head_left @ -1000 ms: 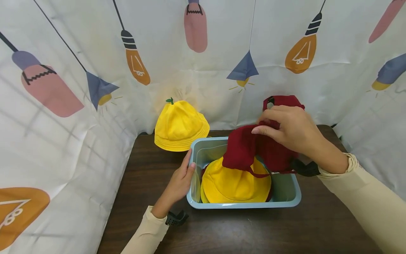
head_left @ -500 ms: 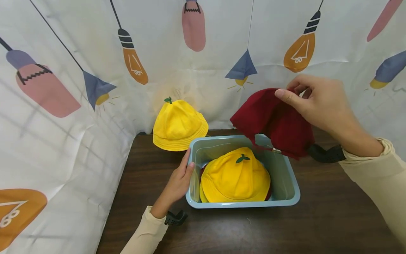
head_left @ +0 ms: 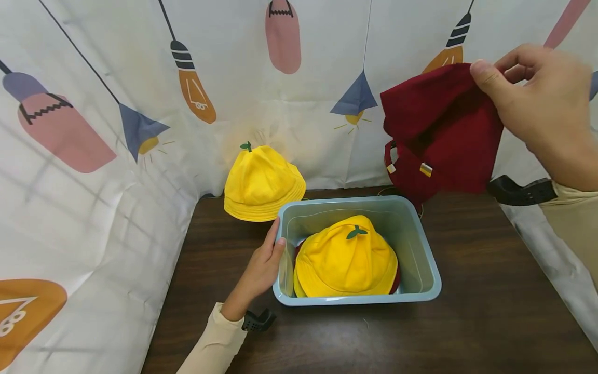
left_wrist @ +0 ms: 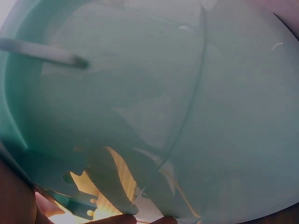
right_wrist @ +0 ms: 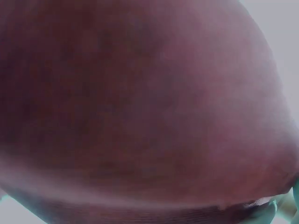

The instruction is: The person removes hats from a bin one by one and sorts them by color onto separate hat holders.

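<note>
My right hand pinches a dark red cloth hat by its upper edge, high at the back right; its cloth fills most of the right wrist view. Behind its lower part shows another piece of red hat with a strap opening, mostly hidden. My left hand grips the left side of a light blue plastic bin, thumb at the rim, fingers along the outside. Inside the bin, a yellow hat with a green leaf sprout lies on top of other hats, with red edges showing beneath it.
Another yellow hat with a leaf sprout stands at the table's back edge, left of the bin. The dark wooden table is enclosed at the back and sides by a white cloth printed with lamps.
My right hand has lifted the red hat up and to the right, away from over the bin, uncovering the yellow hat's leaf sprout. The left hand stays at the bin.
</note>
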Demonstrator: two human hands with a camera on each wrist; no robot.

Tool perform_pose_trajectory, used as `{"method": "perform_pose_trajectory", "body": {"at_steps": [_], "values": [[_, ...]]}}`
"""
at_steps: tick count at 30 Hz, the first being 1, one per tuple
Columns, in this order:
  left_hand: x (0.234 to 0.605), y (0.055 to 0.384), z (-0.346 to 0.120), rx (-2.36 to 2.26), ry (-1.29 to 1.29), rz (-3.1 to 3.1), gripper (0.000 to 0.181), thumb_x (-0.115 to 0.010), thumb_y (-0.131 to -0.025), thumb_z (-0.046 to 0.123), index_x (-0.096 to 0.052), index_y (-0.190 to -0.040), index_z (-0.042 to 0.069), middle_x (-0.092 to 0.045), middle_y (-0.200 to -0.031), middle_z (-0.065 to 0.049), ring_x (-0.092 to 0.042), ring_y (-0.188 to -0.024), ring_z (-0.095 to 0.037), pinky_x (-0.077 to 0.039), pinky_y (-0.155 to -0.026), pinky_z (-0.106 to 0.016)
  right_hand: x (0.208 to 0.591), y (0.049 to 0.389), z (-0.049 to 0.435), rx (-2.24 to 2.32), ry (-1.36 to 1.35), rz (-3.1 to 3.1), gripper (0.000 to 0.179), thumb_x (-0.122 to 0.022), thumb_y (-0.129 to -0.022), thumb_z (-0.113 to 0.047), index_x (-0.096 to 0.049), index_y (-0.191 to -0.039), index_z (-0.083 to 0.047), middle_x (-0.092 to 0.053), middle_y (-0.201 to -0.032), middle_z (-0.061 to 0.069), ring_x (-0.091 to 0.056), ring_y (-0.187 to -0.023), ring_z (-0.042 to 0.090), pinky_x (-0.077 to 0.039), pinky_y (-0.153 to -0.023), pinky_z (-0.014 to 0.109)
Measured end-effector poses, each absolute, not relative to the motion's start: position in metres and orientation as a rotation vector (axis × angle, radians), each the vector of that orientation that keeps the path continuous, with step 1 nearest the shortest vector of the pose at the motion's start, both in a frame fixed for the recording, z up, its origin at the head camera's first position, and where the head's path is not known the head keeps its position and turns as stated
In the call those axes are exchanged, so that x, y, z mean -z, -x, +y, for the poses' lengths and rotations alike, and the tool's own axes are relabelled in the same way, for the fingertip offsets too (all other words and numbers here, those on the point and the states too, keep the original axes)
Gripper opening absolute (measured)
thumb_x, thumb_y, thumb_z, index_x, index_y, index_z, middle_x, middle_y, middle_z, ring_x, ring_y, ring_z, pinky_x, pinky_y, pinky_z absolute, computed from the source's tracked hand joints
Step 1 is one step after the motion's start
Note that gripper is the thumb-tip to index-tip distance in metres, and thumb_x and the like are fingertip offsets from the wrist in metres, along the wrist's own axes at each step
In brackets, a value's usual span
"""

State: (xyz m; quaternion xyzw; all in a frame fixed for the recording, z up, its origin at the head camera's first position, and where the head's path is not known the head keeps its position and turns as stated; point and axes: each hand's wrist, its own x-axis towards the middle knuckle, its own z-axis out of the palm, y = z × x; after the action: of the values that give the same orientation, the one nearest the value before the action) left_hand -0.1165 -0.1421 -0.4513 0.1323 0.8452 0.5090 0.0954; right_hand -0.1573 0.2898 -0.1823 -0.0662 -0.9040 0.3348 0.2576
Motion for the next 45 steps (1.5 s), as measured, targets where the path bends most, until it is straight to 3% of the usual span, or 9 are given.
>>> {"method": "perform_pose_trajectory", "body": {"at_steps": [3, 12, 15, 19, 26, 37, 45], "values": [[0.451, 0.117, -0.142, -1.506, -0.391, 2.509, 0.064, -0.038, -0.111, 0.039, -0.006, -0.166, 0.029, -0.025, -0.169, -0.008, -0.048, -0.139, -0.04, -0.041, -0.111, -0.062, 0.174, 0.161, 0.303, -0.958, 0.254, -2.438, 0.01, -0.064, -0.097, -0.05, -0.064, -0.099, -0.04, -0.054, -0.078, -0.032, -0.048, -0.062, -0.001, -0.034, -0.043, 0.018], [0.453, 0.117, -0.143, -1.504, -0.395, 2.51, 0.063, -0.037, -0.112, 0.04, -0.007, -0.166, 0.03, -0.024, -0.17, -0.008, -0.049, -0.138, -0.04, -0.042, -0.11, -0.062, 0.174, 0.176, 0.33, -1.028, 0.374, -2.364, 0.014, -0.06, -0.1, -0.049, -0.061, -0.11, -0.039, -0.05, -0.085, -0.029, -0.048, -0.071, -0.007, -0.036, -0.055, 0.002], [0.453, 0.117, -0.143, -1.502, -0.392, 2.504, 0.063, -0.037, -0.111, 0.041, -0.006, -0.166, 0.03, -0.024, -0.17, -0.007, -0.048, -0.139, -0.04, -0.042, -0.11, -0.062, 0.178, 0.179, 0.336, -1.012, 0.434, -2.366, 0.012, -0.059, -0.099, -0.051, -0.06, -0.106, -0.041, -0.05, -0.083, -0.029, -0.048, -0.067, -0.006, -0.036, -0.049, 0.005], [0.453, 0.117, -0.143, -1.497, -0.382, 2.505, 0.063, -0.037, -0.111, 0.042, -0.007, -0.166, 0.03, -0.024, -0.17, -0.006, -0.047, -0.141, -0.039, -0.042, -0.111, -0.061, 0.187, 0.188, 0.342, -1.032, 0.446, -2.314, 0.012, -0.062, -0.097, -0.048, -0.057, -0.089, -0.041, -0.051, -0.075, -0.028, -0.047, -0.059, -0.005, -0.036, -0.045, 0.009], [0.453, 0.117, -0.143, -1.499, -0.378, 2.507, 0.063, -0.037, -0.111, 0.041, -0.007, -0.166, 0.03, -0.024, -0.17, -0.006, -0.046, -0.142, -0.038, -0.041, -0.112, -0.06, 0.207, 0.211, 0.35, -1.013, 0.522, -2.244, 0.021, -0.062, -0.096, -0.054, -0.055, -0.079, -0.042, -0.047, -0.071, -0.032, -0.044, -0.064, -0.012, -0.035, -0.049, 0.001], [0.455, 0.117, -0.144, -1.517, -0.391, 2.5, 0.063, -0.038, -0.111, 0.041, -0.007, -0.166, 0.031, -0.025, -0.169, -0.006, -0.047, -0.141, -0.038, -0.042, -0.111, -0.06, 0.238, 0.233, 0.332, -0.914, 0.607, -2.289, 0.035, -0.057, -0.089, -0.061, -0.049, -0.065, -0.038, -0.041, -0.061, -0.027, -0.035, -0.073, -0.003, -0.032, -0.06, 0.025], [0.455, 0.118, -0.144, -1.521, -0.409, 2.499, 0.063, -0.037, -0.111, 0.041, -0.007, -0.166, 0.03, -0.024, -0.17, -0.006, -0.046, -0.142, -0.038, -0.041, -0.112, -0.061, 0.251, 0.244, 0.324, -0.911, 0.662, -2.337, 0.04, -0.054, -0.09, -0.065, -0.05, -0.066, -0.034, -0.04, -0.066, -0.022, -0.035, -0.078, 0.002, -0.031, -0.063, 0.027]]}}
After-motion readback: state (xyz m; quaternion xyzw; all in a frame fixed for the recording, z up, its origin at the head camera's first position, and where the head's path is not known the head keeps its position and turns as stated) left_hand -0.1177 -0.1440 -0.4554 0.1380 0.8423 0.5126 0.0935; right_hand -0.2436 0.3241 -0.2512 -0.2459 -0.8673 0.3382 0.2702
